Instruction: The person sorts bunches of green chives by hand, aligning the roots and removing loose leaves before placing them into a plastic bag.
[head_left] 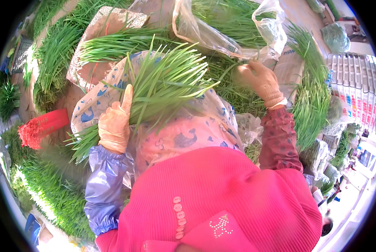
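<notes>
A bunch of green garlic chives (167,77) lies slantwise over my lap, its pale cut ends to the upper right and its leaf tips at the lower left. My left hand (114,124), in a light orange glove, grips the bunch near its leafy end with the index finger stretched out along it. On the right, my gloved right hand (258,82) is closed above loose green trimmings (228,80), beside a clear plastic bag (272,31). Whatever its curled fingers may hold is hidden. A patterned plastic apron (184,136) covers my lap beneath the chives.
More chives lie on a patterned board (102,23) ahead, with a red bundle (43,126) of ties at left. Chive heaps (55,189) flank me on the left, and a long row (310,107) runs along the right. Stacked white crates (356,80) stand farther right.
</notes>
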Demonstrator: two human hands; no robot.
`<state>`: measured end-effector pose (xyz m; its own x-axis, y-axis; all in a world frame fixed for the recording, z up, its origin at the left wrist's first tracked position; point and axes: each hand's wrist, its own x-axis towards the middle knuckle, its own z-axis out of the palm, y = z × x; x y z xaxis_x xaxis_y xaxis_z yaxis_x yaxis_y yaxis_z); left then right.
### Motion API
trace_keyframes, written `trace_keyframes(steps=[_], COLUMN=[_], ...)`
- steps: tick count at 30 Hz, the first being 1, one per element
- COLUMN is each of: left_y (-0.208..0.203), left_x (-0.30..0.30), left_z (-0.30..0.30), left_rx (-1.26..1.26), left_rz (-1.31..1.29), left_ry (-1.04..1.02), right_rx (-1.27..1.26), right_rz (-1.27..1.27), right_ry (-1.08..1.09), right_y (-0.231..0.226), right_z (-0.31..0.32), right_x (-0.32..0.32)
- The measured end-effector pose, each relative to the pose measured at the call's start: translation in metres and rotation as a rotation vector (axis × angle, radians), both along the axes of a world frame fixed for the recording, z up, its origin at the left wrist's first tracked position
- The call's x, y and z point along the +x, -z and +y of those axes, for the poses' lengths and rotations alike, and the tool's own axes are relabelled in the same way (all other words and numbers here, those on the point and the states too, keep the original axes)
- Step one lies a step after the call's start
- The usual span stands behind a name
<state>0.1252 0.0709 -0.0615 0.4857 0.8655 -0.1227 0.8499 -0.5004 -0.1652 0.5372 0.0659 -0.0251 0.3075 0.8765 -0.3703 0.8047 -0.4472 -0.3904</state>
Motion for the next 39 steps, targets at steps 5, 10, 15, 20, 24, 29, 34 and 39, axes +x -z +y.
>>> trace_keyframes(steps=[5, 10, 15, 20, 24, 29, 34, 39], left_y=[-0.005, -0.005, -0.004, 0.004, 0.005, 0.01, 0.012, 0.012], left_x=[0.008, 0.012, 0.009, 0.002, 0.001, -0.004, -0.005, -0.005], left_z=[-0.002, -0.008, -0.013, -0.012, -0.01, -0.011, -0.013, -0.006], left_rx=[-0.009, -0.08, -0.171, -0.108, -0.149, -0.004, 0.031, 0.126], left_rz=[0.069, -0.055, -0.107, -0.133, -0.135, -0.315, -0.189, -0.321], left_ry=[-0.061, -0.127, -0.202, -0.166, -0.196, -0.086, -0.071, 0.006], right_rx=[0.005, 0.192, 0.217, -0.043, 0.427, 0.394, 0.079, 0.155], right_rz=[0.017, 0.36, 0.105, -0.243, 0.084, 0.162, 0.388, 0.633], right_ry=[-0.397, -0.068, -0.13, -0.089, -0.154, -0.303, -0.324, -0.118], right_y=[0.006, 0.051, 0.061, 0.091, 0.035, 0.051, 0.068, 0.065], right_z=[0.012, -0.015, -0.01, -0.001, 0.006, 0.017, 0.024, 0.029], right_x=[-0.086, -0.106, -0.08, 0.017, -0.035, -0.091, -0.089, -0.088])
